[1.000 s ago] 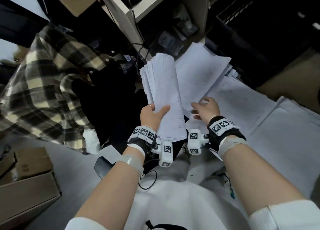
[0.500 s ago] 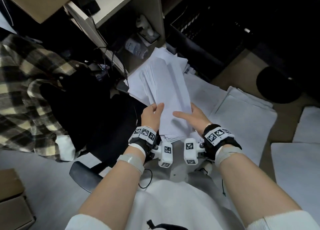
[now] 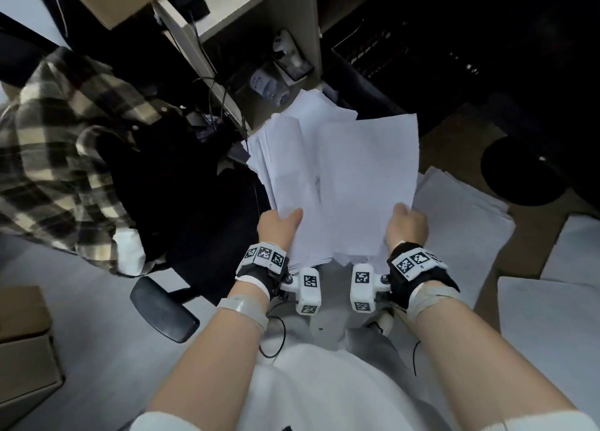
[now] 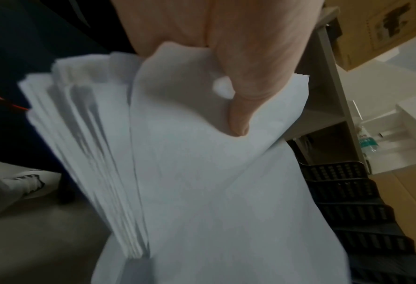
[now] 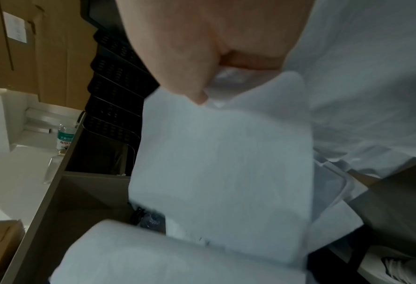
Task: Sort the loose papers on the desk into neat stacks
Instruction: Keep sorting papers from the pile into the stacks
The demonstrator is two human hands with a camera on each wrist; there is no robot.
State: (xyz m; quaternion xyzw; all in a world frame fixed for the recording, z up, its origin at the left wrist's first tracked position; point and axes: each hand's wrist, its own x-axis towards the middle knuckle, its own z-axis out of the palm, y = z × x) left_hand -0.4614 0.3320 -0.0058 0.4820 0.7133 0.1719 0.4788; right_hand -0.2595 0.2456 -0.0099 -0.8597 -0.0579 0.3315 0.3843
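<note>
My left hand grips a thick bundle of white papers at its near edge, thumb on top; in the left wrist view the thumb presses on the papers. My right hand pinches the near right corner of a single white sheet held beside and partly over the bundle. The right wrist view shows that sheet under the thumb. Flat paper stacks lie on the brown desk at the right.
More white stacks lie at the far right. A black round object sits on the desk. A plaid shirt hangs over a black chair at the left. Shelves with a water bottle stand ahead. Cardboard boxes at lower left.
My right hand has gone from touching the bundle to holding one sheet, drawn out to the right of it. The view has swung rightward over the desk.
</note>
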